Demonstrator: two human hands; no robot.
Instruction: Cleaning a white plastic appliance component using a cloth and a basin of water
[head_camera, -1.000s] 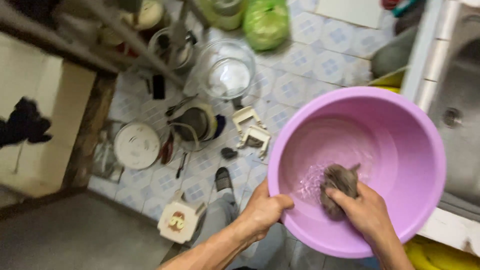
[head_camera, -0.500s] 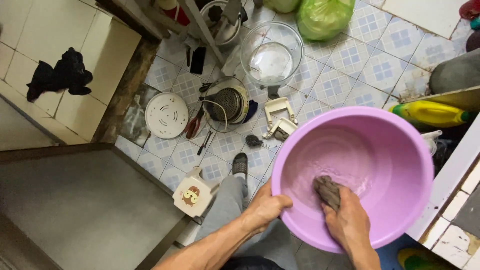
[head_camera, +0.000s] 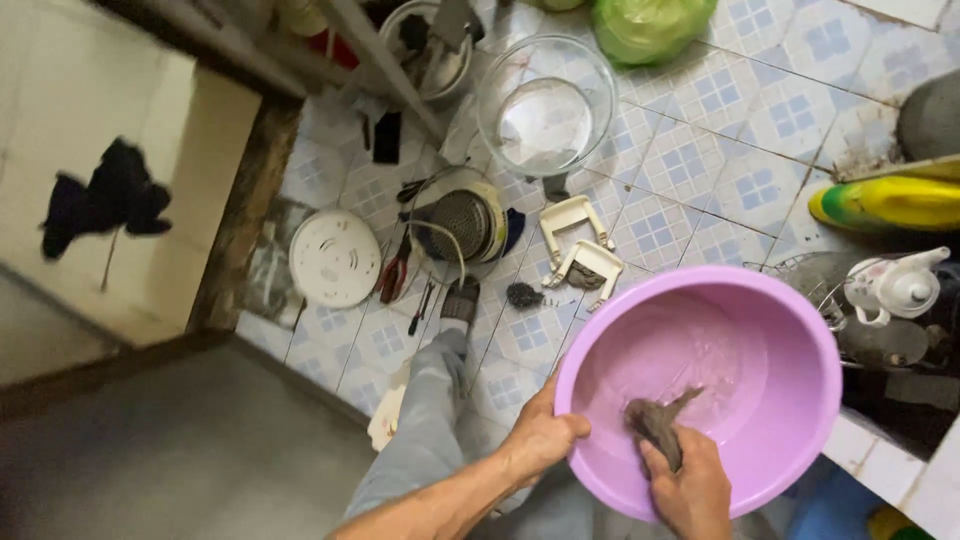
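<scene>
Purple plastic bowl (head_camera: 700, 385) now sits lower at four o'clock, its rim gripped tight by the left hand (head_camera: 545, 435) while the right hand (head_camera: 690, 485), closed on a gray rag (head_camera: 655, 420), keeps rubbing inside, so washing goes on.

Left hand (head_camera: 545, 438) curls in a closed grip, forearm stretched forward; right hand (head_camera: 690, 485) presses down, fingers bunched.

Left hand (head_camera: 541, 437) gripping pink basin (head_camera: 790, 340) rim, right hand (head_camera: 692, 486) pressing grey rag (head_camera: 655, 420) inside
</scene>
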